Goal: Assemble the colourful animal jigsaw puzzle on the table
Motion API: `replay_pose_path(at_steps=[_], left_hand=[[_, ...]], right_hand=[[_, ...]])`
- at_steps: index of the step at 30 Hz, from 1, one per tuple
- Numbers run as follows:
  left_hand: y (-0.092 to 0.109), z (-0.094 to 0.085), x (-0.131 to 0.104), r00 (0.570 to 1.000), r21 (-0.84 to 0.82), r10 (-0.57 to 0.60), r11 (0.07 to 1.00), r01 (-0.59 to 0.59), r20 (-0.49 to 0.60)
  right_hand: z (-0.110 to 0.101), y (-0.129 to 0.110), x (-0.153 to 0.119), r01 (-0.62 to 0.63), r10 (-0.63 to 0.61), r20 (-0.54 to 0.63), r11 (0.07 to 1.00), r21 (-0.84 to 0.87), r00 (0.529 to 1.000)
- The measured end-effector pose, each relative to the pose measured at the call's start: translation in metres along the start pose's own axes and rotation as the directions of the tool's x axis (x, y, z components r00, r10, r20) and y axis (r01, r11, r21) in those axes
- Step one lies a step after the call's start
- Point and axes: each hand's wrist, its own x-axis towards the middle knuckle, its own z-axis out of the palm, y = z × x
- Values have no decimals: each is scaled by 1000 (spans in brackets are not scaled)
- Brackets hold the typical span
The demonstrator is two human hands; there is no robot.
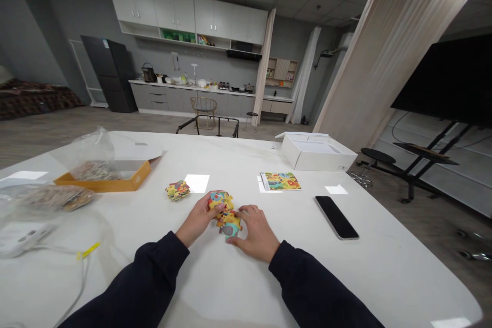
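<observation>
Colourful jigsaw puzzle pieces (220,199) are gripped in my left hand (198,219), with the thumb lying over them. My right hand (257,233) pinches a puzzle piece (230,229) with grey and teal on it, thumb at its lower edge and fingers at its upper right. The two hands are close together above the white table, and their pieces touch or overlap; I cannot tell whether they interlock. A small pile of puzzle pieces (178,190) lies to the left of my hands. Beyond my right hand is a printed picture card (282,181) with cartoon animals.
A black phone (336,217) lies at the right. An open white box (318,151) stands behind it. At the left are an orange box (132,178), a clear bag of pieces (54,197), and a white power strip (23,238) with its cable.
</observation>
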Motion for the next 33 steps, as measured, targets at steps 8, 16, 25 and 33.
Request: replay_pose_path(at_steps=[8, 16, 25, 33], left_hand=[[-7, -2, -2, 991, 114, -81, 991, 68, 107], [1, -5, -1, 999, 125, -43, 991, 45, -14], [1, -12, 0, 999, 131, -53, 990, 52, 1], [-20, -15, 1, 998, 261, -59, 964, 56, 3]], right_hand=[[13, 3, 10, -151, 161, -27, 963, 221, 987], [14, 8, 16, -55, 103, -120, 935, 350, 987], [17, -1, 25, -82, 82, 15, 996, 24, 997], [24, 6, 29, -267, 296, 103, 596, 757, 950]])
